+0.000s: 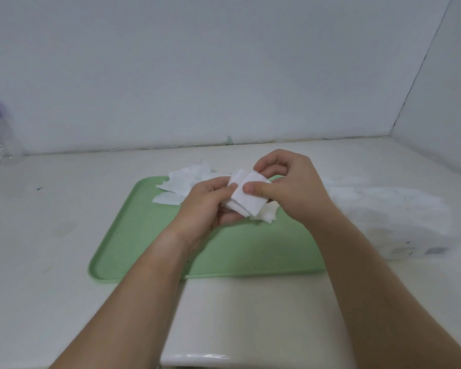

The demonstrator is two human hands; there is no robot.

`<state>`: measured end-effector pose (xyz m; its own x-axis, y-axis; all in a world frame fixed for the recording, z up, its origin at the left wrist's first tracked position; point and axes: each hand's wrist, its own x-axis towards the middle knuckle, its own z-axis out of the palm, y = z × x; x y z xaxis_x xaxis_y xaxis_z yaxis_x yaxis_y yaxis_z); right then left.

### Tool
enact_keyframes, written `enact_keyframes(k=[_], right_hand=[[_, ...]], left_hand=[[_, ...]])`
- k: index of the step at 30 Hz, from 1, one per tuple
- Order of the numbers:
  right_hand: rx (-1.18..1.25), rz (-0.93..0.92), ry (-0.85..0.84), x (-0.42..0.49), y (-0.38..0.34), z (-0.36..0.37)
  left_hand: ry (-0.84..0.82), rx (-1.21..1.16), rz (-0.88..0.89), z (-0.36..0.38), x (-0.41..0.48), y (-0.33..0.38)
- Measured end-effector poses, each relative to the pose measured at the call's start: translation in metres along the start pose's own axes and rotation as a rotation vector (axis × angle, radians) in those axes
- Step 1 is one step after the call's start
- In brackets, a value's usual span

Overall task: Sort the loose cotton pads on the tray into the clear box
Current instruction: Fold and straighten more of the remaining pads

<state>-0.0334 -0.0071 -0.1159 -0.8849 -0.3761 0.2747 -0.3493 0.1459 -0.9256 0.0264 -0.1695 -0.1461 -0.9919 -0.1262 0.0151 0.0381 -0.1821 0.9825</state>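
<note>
1. Head view: both hands are raised over the tray [149, 235] and meet on a small stack [246, 201] of cotton pads.
2. The left hand [205, 206] cups the stack from below, with its fingers curled under and its thumb pressed on the top face.
3. The right hand [290, 190] pinches the stack's right edge, thumb on top and the other fingers curled behind. It looks like the pads are being squared up before they go anywhere.
4. Not yet sorted: a pile [181, 185] of loose pads lies just beyond the left hand at the tray's far edge. Some of it appears to spill over the rim onto the desk [51, 209]. A few more pads lie just under the right hand.
5. The box [383, 217] lies on the desk to the right of the right hand, just beside the tray. It looks white inside, so it probably holds pads already, but it is too blurred to tell how full it is.
6. My judgement is that the task is partway done. The held stack has to go right into the box, and then the pile behind the left hand needs gathering and moving too.
</note>
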Motion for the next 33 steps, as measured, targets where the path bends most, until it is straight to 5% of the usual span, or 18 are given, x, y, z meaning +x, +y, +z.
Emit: enact_keyframes(k=[11, 23, 29, 33], right_hand=[[-0.044, -0.046, -0.059, -0.001, -0.002, 0.001], [-0.239, -0.049, 0.103, 0.002, 0.011, 0.008], [-0.147, 0.059, 0.336, 0.010, 0.018, 0.002], [-0.316, 0.104, 0.174, 0.010, 0.023, -0.004]], left_hand=[[0.037, -0.007, -0.060, 0.002, 0.000, 0.001], [0.004, 0.038, -0.037, 0.004, -0.002, -0.001], [0.354, 0.083, 0.134, -0.011, 0.005, -0.001], [0.443, 0.017, 0.158, -0.016, 0.004, 0.004]])
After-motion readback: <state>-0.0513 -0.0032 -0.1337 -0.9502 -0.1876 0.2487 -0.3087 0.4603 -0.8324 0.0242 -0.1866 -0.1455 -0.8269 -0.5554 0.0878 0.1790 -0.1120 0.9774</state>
